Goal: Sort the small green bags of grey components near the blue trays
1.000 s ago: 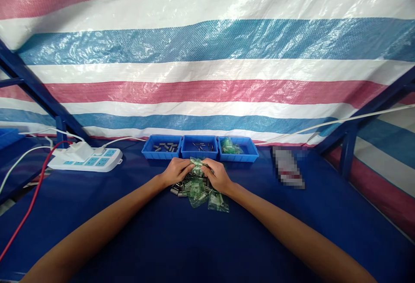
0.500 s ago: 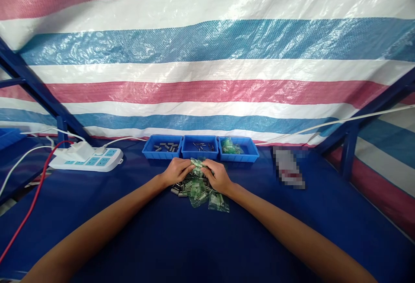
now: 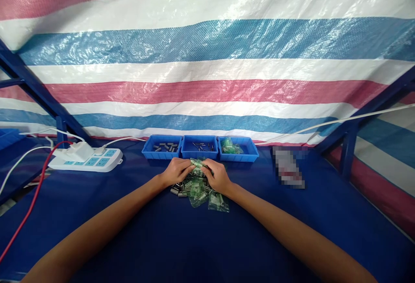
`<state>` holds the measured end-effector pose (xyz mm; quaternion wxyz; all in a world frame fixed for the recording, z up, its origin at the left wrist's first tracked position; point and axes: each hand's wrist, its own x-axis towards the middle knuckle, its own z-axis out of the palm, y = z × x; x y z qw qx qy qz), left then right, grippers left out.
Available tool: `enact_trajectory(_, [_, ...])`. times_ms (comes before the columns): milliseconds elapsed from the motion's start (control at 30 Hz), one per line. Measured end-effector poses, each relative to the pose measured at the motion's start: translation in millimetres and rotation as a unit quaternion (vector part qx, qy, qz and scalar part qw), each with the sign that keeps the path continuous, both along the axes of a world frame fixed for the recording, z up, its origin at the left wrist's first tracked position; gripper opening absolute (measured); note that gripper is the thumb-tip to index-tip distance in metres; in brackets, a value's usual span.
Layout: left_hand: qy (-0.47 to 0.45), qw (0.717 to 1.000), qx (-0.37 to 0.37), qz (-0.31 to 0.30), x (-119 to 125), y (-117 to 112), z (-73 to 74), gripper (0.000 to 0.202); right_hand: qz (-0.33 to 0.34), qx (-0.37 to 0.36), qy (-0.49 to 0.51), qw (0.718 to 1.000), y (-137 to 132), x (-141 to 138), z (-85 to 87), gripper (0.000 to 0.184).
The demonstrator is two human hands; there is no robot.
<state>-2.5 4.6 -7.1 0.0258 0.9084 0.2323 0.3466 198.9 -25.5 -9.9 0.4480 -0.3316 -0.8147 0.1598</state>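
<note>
Both my hands meet over a heap of small green plastic bags (image 3: 200, 193) on the blue table top (image 3: 181, 239). My left hand (image 3: 176, 172) and my right hand (image 3: 218, 176) are closed on one small green bag (image 3: 197, 163), held between them just above the heap. A few grey metal cylinders (image 3: 175, 189) lie at the heap's left edge, under my left hand. Each bag seems to hold small parts.
Three blue trays stand in a row behind the hands: the left tray (image 3: 161, 147) holds grey cylinders, the middle tray (image 3: 199, 147) thin pins, the right tray (image 3: 239, 149) green bags. A white power strip (image 3: 87, 158) with cables lies at left. A striped tarp hangs behind.
</note>
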Motion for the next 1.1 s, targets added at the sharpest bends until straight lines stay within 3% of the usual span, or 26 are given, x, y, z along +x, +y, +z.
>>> enact_trajectory(267, [-0.01, 1.0, 0.025, -0.01, 1.4, -0.2, 0.0, 0.038, -0.021, 0.007, 0.019, 1.0, 0.5, 0.9, 1.7, 0.022])
enact_trajectory(1100, [-0.006, 0.998, -0.052, 0.024, -0.5, 0.9, 0.7, 0.027, 0.013, 0.014, -0.009, 1.0, -0.4, 3.1, -0.7, 0.024])
